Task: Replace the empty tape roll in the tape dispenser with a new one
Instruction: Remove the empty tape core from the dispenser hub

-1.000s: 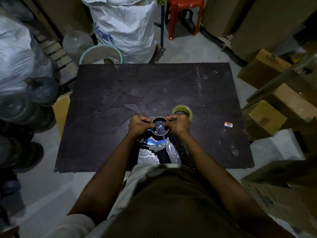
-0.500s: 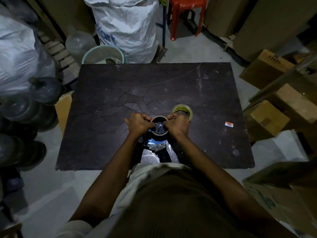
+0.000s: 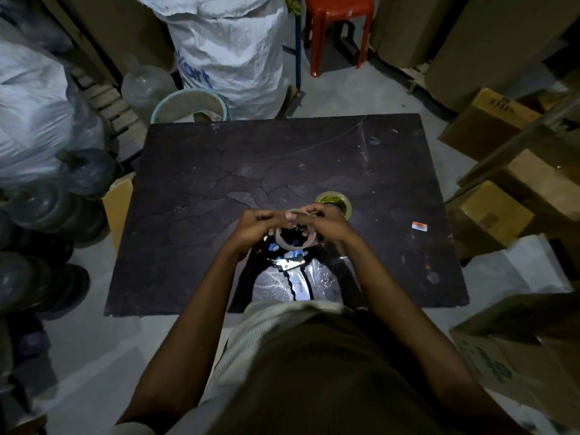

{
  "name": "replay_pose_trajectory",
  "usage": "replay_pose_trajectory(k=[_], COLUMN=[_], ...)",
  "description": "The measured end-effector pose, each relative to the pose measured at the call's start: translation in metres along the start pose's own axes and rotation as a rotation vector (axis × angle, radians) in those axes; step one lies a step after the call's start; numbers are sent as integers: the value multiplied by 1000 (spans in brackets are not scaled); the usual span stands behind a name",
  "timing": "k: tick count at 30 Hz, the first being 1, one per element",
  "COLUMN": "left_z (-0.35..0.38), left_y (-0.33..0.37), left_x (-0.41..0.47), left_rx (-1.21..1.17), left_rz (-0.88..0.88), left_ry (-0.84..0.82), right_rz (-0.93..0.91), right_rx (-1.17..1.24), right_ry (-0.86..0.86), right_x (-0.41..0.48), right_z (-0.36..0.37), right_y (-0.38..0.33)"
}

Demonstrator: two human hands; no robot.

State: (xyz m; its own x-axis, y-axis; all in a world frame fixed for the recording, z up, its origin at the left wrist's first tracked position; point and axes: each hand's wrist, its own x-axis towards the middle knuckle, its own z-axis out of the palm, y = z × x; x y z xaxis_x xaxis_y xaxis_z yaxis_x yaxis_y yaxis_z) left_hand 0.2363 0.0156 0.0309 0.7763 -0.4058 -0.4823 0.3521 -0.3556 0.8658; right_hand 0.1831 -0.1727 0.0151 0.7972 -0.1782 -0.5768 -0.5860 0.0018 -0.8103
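Observation:
A blue and black tape dispenser (image 3: 290, 262) lies at the near edge of the dark table (image 3: 219, 171), handle toward me. Above its hub I hold the empty cardboard core (image 3: 284, 243), a thin brown ring tilted up off the dispenser. My left hand (image 3: 251, 229) pinches the ring's left side and my right hand (image 3: 326, 226) grips its right side. A new roll of clear tape (image 3: 337, 200) lies flat on the table just beyond my right hand, partly hidden by my fingers.
A small orange and white label (image 3: 419, 226) lies right of the hands. Cardboard boxes (image 3: 496, 215) crowd the right side. Behind the table stand a white sack (image 3: 226, 48), a bucket (image 3: 188, 103) and a red stool (image 3: 339, 14). Dark jugs (image 3: 40, 208) fill the left.
The empty core sat around the dispenser's hub a second ago; both hands have now lifted it up and off, tilting it above the dispenser.

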Motion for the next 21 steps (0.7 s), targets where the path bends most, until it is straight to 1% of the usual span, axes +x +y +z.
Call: replay_pose_trajectory(k=[3, 5, 8, 10, 12, 17, 19, 21], left_z=[-2, 0, 2, 4, 7, 3, -1, -4], left_y=[3, 5, 4, 1, -4, -27, -36, -41], left_x=[0, 1, 4, 7, 11, 26, 31, 33], left_rx=[-194, -235, -240, -226, -179, -20, 42, 83], left_rz=[-48, -68, -68, -76, -77, 13, 42, 59], left_ry=[-56, -55, -67, -24, 57, 277, 315, 334], right_rz=[10, 12, 9, 11, 19, 77, 89, 117], right_rx=[86, 109, 131, 146, 203, 485, 558, 556], right_ry=[-116, -163, -172, -126, 2, 506, 689, 837], right_x=[-5, -8, -9, -10, -10, 0, 7, 17], right_z=[-20, -31, -46, -54, -64, -95, -108, -120], right_y=[-1, 0, 2, 4, 9, 33, 43, 60])
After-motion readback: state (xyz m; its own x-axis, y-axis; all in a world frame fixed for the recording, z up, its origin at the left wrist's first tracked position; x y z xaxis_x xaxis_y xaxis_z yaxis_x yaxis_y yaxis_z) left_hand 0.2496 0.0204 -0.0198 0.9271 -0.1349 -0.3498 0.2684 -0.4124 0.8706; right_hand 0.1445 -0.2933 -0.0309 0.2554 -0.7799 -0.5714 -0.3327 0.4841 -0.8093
